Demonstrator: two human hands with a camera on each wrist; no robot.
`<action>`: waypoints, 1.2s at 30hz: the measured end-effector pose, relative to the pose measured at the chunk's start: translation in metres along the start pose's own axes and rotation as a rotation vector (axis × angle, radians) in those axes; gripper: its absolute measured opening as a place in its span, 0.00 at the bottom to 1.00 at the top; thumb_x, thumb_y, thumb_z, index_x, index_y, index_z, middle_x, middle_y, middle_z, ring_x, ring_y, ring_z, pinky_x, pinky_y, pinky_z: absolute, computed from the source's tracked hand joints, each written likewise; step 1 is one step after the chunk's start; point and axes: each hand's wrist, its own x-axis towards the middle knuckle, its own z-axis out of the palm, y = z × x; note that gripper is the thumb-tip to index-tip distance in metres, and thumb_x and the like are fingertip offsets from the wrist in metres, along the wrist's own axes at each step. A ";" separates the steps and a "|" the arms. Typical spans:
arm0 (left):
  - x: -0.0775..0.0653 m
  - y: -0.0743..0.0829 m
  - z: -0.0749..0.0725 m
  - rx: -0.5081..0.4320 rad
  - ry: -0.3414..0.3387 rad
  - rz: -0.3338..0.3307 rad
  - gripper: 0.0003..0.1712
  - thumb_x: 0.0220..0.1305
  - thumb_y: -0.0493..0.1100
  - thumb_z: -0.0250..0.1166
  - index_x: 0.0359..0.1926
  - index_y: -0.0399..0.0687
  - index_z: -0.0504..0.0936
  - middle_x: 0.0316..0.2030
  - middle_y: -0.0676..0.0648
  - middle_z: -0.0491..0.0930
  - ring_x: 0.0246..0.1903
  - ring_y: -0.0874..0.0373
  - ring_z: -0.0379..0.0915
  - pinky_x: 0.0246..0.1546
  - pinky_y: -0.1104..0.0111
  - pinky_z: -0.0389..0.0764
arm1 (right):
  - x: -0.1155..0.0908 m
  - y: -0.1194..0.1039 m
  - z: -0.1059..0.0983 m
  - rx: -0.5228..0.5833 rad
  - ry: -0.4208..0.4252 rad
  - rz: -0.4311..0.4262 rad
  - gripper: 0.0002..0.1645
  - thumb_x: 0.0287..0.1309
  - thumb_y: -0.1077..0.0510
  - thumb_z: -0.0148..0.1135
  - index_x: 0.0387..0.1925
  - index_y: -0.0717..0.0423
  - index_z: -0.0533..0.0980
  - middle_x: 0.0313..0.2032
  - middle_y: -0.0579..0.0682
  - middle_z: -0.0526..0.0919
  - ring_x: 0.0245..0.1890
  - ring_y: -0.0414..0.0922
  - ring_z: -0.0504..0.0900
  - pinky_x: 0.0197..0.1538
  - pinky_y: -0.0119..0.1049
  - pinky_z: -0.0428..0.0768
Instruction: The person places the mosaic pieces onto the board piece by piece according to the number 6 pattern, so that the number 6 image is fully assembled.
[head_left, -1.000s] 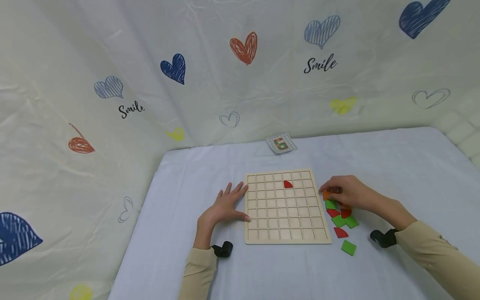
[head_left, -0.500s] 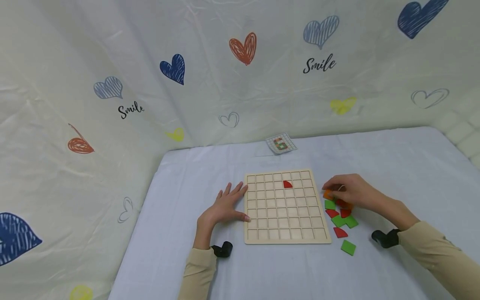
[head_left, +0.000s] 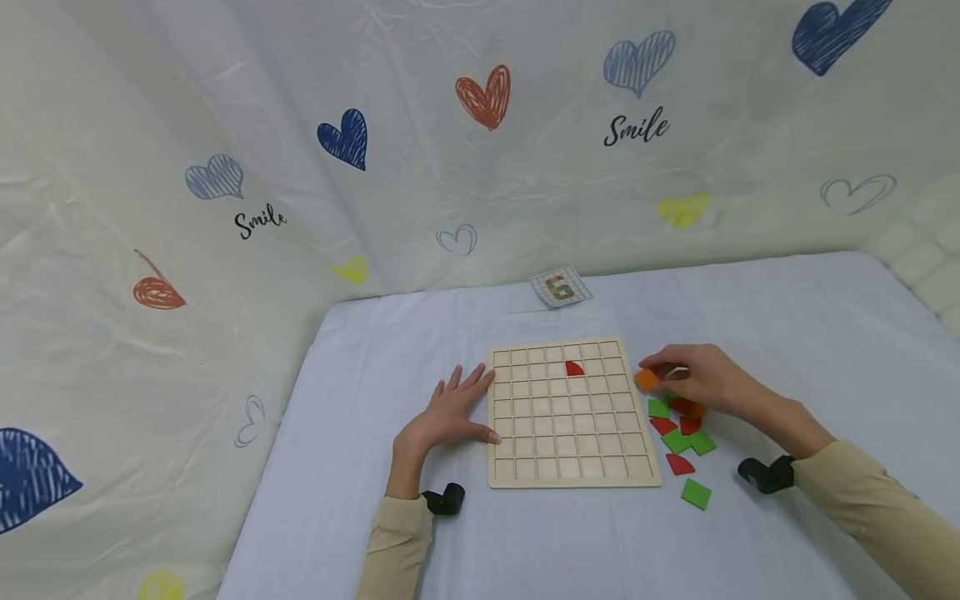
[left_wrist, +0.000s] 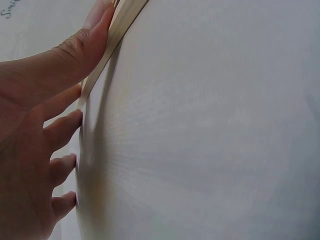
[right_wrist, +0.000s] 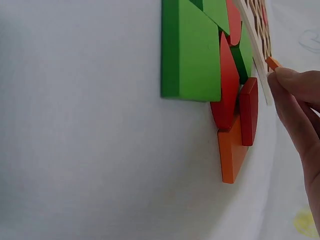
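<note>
A square wooden grid board (head_left: 555,483) lies on the white-covered table, with one red quarter-round tile (head_left: 574,368) in a cell of its second row. My left hand (head_left: 452,410) rests with spread fingers at the board's left edge, the thumb on the rim. Just off the board's right edge, my right hand (head_left: 701,375) pinches an orange square tile (head_left: 647,381) between thumb and fingers. The right wrist view shows the same orange tile (right_wrist: 272,63) at the fingertips, beside the board's edge.
Several green and red tiles (head_left: 677,441) lie in a loose group right of the board, with an orange tile (right_wrist: 230,150) among them. A single green tile (head_left: 696,493) sits nearer the front. A pattern card (head_left: 561,287) lies behind the board at the table's back edge.
The right hand has lifted the orange tile off the group and brought it slightly up and left, to the board's edge. The left hand stays in place.
</note>
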 end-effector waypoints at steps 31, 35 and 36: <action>0.000 -0.001 0.000 0.013 -0.010 -0.008 0.62 0.55 0.58 0.79 0.83 0.59 0.51 0.83 0.53 0.43 0.82 0.45 0.25 0.80 0.43 0.31 | 0.044 -0.022 0.014 0.108 0.024 0.030 0.20 0.61 0.55 0.73 0.52 0.60 0.85 0.47 0.55 0.88 0.43 0.47 0.83 0.48 0.31 0.81; 0.000 -0.001 -0.001 0.002 -0.010 -0.005 0.62 0.55 0.57 0.79 0.83 0.57 0.52 0.83 0.51 0.43 0.82 0.43 0.25 0.79 0.42 0.32 | 0.053 -0.025 0.019 0.117 0.022 0.008 0.20 0.60 0.55 0.75 0.51 0.60 0.85 0.46 0.53 0.89 0.41 0.46 0.83 0.47 0.31 0.81; 0.000 -0.001 -0.001 -0.002 -0.009 -0.003 0.62 0.55 0.57 0.79 0.83 0.56 0.52 0.83 0.50 0.44 0.82 0.43 0.26 0.79 0.41 0.32 | 0.056 -0.026 0.021 0.116 0.020 0.002 0.20 0.60 0.54 0.75 0.51 0.60 0.85 0.45 0.53 0.89 0.41 0.45 0.84 0.47 0.32 0.81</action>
